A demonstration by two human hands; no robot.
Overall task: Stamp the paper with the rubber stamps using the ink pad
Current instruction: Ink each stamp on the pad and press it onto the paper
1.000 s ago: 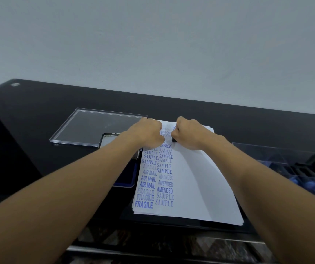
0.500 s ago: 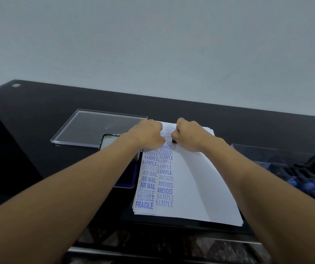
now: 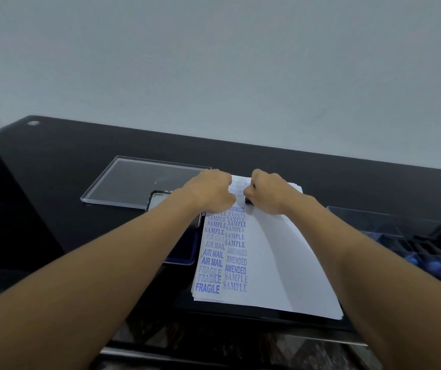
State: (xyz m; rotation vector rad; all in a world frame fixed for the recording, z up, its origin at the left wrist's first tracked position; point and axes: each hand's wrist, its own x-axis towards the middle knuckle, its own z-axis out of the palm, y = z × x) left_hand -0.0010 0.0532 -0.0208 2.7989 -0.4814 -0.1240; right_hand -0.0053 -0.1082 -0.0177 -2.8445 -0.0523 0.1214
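The right hand point(image 3: 270, 193) grips a dark stamp point(image 3: 248, 200) set on the paper point(image 3: 275, 263) at its far end; the left hand point(image 3: 208, 192) rests curled alongside, and I cannot tell if it holds anything. The ink pad point(image 3: 180, 251) lies just left of the paper

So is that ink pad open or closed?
Open. The ink pad shows its blue surface left of the paper, with the lid swung back.
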